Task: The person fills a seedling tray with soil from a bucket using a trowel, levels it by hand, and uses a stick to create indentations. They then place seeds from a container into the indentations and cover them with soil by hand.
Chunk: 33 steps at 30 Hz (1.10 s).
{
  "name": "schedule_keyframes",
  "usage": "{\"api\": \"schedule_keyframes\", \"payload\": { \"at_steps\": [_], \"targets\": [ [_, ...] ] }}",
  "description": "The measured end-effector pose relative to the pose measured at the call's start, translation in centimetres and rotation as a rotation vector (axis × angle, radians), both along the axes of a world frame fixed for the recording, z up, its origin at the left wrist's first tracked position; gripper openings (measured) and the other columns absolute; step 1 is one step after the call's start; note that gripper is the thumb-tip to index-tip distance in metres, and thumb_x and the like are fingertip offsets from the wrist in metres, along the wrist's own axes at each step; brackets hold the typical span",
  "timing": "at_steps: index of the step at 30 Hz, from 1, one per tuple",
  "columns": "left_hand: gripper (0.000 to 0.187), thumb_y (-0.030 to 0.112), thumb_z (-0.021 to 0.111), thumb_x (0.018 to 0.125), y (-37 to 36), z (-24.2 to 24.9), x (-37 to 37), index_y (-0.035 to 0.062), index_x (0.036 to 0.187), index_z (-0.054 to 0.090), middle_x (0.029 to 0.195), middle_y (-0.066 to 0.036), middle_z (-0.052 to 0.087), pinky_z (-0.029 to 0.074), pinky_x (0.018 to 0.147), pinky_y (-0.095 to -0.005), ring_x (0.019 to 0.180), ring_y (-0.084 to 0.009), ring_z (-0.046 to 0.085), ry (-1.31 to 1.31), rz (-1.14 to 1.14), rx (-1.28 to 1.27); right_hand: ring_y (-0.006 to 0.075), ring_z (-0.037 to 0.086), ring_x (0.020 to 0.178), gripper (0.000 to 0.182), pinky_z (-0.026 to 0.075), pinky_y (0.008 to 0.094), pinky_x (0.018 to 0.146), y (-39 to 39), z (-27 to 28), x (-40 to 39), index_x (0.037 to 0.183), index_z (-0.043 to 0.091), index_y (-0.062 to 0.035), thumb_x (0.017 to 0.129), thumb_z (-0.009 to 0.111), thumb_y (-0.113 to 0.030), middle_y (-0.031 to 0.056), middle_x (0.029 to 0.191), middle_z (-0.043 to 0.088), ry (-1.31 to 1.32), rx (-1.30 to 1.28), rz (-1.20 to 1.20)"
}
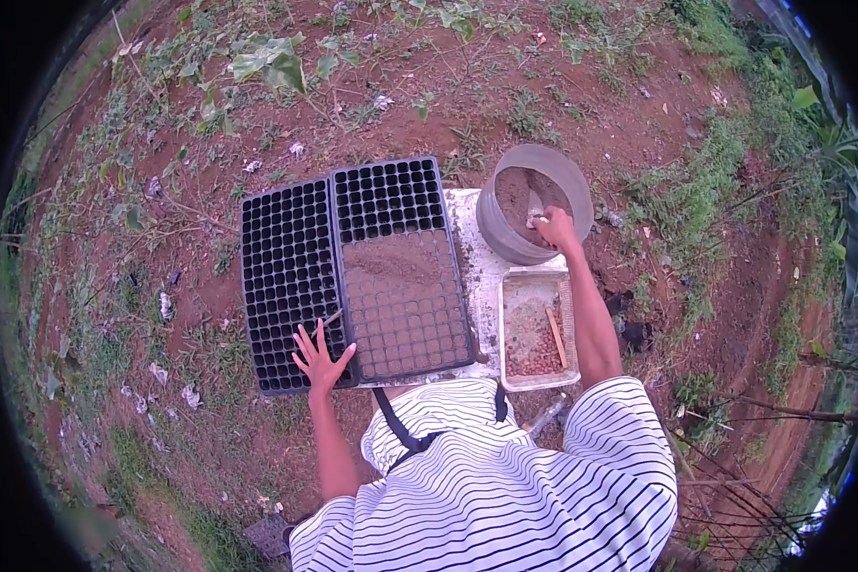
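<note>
My left hand (323, 360) lies with spread fingers on the lower part of the black seedling tray (291, 276), close to a thin stick. Beside it on the right is a second seedling tray (405, 296); brown soil fills its lower cells and is heaped loosely across the middle, while its top rows are dark and unfilled. Inside the round grey bucket (489, 224), my right hand (553, 228) is closed on the handle of a pale scoop (535, 202), whose blade rests in the soil.
Below the bucket sits a rectangular cream tub (506, 329) with small reddish seeds and a wooden strip (556, 337). A soil-smeared white board (483, 276) lies under the trays. Red ground with weeds surrounds everything, and dry branches (782, 411) stick out at the right.
</note>
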<state>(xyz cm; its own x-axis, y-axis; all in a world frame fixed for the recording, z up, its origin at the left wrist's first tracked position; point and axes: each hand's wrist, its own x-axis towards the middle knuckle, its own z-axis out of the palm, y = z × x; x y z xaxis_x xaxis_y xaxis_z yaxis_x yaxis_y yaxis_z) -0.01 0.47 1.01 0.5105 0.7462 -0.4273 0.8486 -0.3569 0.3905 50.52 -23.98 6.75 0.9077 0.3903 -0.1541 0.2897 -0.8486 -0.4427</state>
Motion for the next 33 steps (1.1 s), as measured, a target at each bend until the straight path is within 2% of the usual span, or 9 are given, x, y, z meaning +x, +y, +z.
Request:
{"api": "schedule_keyframes", "payload": {
  "at_steps": [2,3,6,10,12,28,30,32,33],
  "targets": [
    [0.107,0.075,0.062,0.072,-0.1,0.1,-0.2,0.0306,0.154,0.011,0.159,-0.014,-0.013,-0.010,0.110,-0.0631,0.146,-0.0325,-0.017,-0.001,-0.018,0.029,0.0170,0.058,0.051,0.023,0.044,0.0351,0.044,-0.7,1.4,0.3,0.086,0.061,-0.0010,0.085,0.068,-0.023,0.0106,0.070,0.063,0.594,0.286,-0.108],
    [0.106,0.075,0.062,0.073,-0.2,-0.1,-0.3,0.0303,0.154,0.011,0.159,-0.014,-0.014,-0.010,0.110,-0.0631,0.146,-0.0328,-0.017,0.003,-0.026,0.033,0.0071,0.043,0.042,0.023,0.029,0.0263,0.035,-0.4,2.2,-0.1,0.084,0.056,-0.0037,0.088,0.067,-0.024,0.0030,0.065,0.055,0.670,0.331,-0.169],
    [0.106,0.075,0.062,0.072,-0.1,-0.1,-0.1,0.0300,0.154,0.011,0.159,-0.014,-0.014,-0.010,0.110,-0.0627,0.146,-0.0327,-0.018,0.005,-0.016,0.029,0.0073,0.044,0.044,0.025,0.029,0.0246,0.035,-0.7,3.8,0.2,0.089,0.055,-0.0038,0.090,0.065,-0.026,0.0022,0.065,0.054,0.831,0.421,-0.197],
    [0.107,0.075,0.062,0.072,-0.1,0.4,0.0,0.0293,0.154,0.011,0.159,-0.014,-0.014,-0.011,0.110,-0.0618,0.146,-0.0325,-0.018,0.027,-0.017,-0.019,0.0063,0.042,0.044,0.025,0.025,0.0211,0.031,-1.7,5.7,-0.2,0.098,0.055,-0.0063,0.091,0.064,-0.028,0.0011,0.068,0.052,0.811,0.478,-0.273],
    [0.108,0.075,0.063,0.072,-0.1,0.4,0.0,0.0285,0.154,0.011,0.159,-0.014,-0.014,-0.012,0.110,-0.0611,0.146,-0.0323,-0.018,0.014,-0.011,-0.006,0.0056,0.040,0.043,0.027,0.026,0.0212,0.031,-1.9,7.8,-1.0,0.097,0.054,-0.0069,0.091,0.064,-0.032,0.0009,0.068,0.052,0.651,0.411,-0.277],
    [0.106,0.076,0.061,0.073,-0.1,0.2,-0.1,0.0313,0.154,0.010,0.160,-0.012,-0.013,-0.009,0.111,-0.0624,0.146,-0.0331,-0.016,0.030,-0.014,0.009,0.0046,0.037,0.043,0.030,0.025,0.0215,0.032,-4.7,7.9,-2.4,0.100,0.052,-0.0076,0.091,0.062,-0.034,0.0007,0.073,0.050,0.791,0.558,-0.317],
    [0.105,0.076,0.060,0.073,-0.1,0.1,-0.2,0.0311,0.154,0.010,0.160,-0.013,-0.013,-0.009,0.110,-0.0625,0.146,-0.0333,-0.016,0.029,-0.027,0.023,0.0049,0.040,0.044,0.031,0.028,0.0224,0.032,-4.3,7.7,-2.9,0.099,0.054,-0.0064,0.090,0.063,-0.035,0.0014,0.072,0.053,0.721,0.487,-0.315],
    [0.105,0.076,0.060,0.073,0.0,-0.1,-0.3,0.0309,0.154,0.010,0.160,-0.013,-0.013,-0.009,0.110,-0.0626,0.146,-0.0334,-0.016,0.030,-0.031,0.036,0.0068,0.046,0.045,0.034,0.033,0.0243,0.033,-3.9,7.1,-3.1,0.103,0.058,-0.0037,0.089,0.065,-0.033,0.0049,0.069,0.057,0.441,0.253,-0.229],
    [0.105,0.076,0.060,0.073,-0.1,-0.1,-0.2,0.0308,0.154,0.011,0.160,-0.013,-0.012,-0.009,0.110,-0.0626,0.146,-0.0335,-0.015,0.029,-0.030,0.048,0.0200,0.063,0.055,0.038,0.048,0.0359,0.045,-3.2,7.8,-3.8,0.108,0.059,-0.0018,0.086,0.068,-0.031,0.0148,0.075,0.067,0.196,0.075,-0.152]
  ]
}}
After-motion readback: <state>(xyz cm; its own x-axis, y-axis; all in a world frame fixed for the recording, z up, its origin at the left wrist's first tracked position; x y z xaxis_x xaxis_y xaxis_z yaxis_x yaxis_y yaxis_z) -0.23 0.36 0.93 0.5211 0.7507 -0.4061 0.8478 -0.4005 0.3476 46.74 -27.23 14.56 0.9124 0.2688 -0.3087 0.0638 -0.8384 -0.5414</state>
